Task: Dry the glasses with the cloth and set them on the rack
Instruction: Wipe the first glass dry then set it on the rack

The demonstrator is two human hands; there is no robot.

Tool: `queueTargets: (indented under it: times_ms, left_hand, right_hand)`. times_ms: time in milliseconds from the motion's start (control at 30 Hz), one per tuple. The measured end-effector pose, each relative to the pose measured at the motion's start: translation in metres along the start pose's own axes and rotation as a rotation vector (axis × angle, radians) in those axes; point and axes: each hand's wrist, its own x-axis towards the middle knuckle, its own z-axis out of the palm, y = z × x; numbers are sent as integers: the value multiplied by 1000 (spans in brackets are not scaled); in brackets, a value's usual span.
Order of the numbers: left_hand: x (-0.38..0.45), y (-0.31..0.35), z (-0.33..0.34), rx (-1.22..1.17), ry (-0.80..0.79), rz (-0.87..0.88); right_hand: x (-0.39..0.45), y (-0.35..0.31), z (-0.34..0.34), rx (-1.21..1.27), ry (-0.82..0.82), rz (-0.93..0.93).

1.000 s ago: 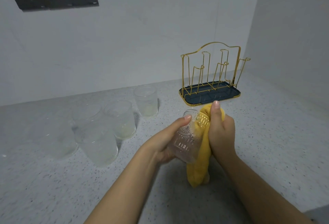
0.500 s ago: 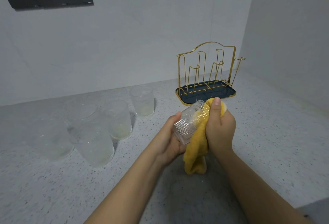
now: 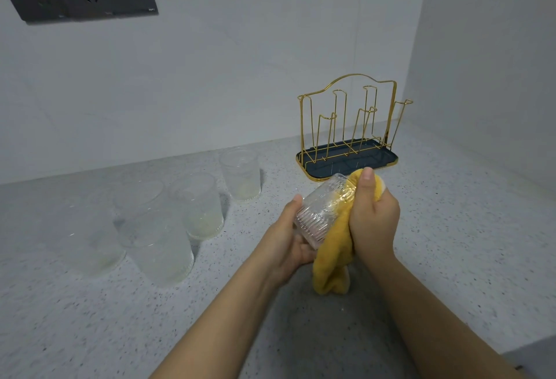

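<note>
Left hand (image 3: 288, 240) grips ribbed glass (image 3: 323, 208) tilted above desk (image 3: 451, 228) so its mouth faces right hand (image 3: 373, 216), whose grip clenches yellow cloth (image 3: 332, 261) stuffed inside to dry it; rack (image 3: 349, 132) behind empty, wet glasses (image 3: 198, 204) waiting left.

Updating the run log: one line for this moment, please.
step: drying | left hand: holds ribbed glass, tilted | right hand: yellow cloth in glass mouth | gold wire rack: no glasses

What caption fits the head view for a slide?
Left hand grips a ribbed glass while the right hand works a yellow cloth into it; the gold wire rack holds no glasses.
</note>
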Motion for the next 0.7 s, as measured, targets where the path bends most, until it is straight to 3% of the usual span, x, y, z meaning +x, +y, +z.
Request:
queueTargets:
  times_ms: [100,167,233,333,400,500,633,700]
  left_hand:
    - [0,-8,2,335,-4,269]
    - [1,-10,0,378,13,394]
    - [2,-8,0,327,30,339]
    - [4,1,-2,27,-116,36]
    - [1,5,-6,20,-208,-89]
    - [0,0,-7,200,-238,6]
    - [4,-9,0,305,-75,285]
    - [7,-8,1,221,-41,253]
  right_hand:
    - [5,-1,-2,14,47,56]
    - [8,1,-3,6,57,54]
    - [7,2,-3,14,33,30]
    - [5,5,-3,29,-6,-23]
    - [6,4,-4,45,-11,-12]
    - [9,0,-6,63,40,76]
    - [14,-2,-8,85,84,147]
    - [11,-1,-8,84,53,104]
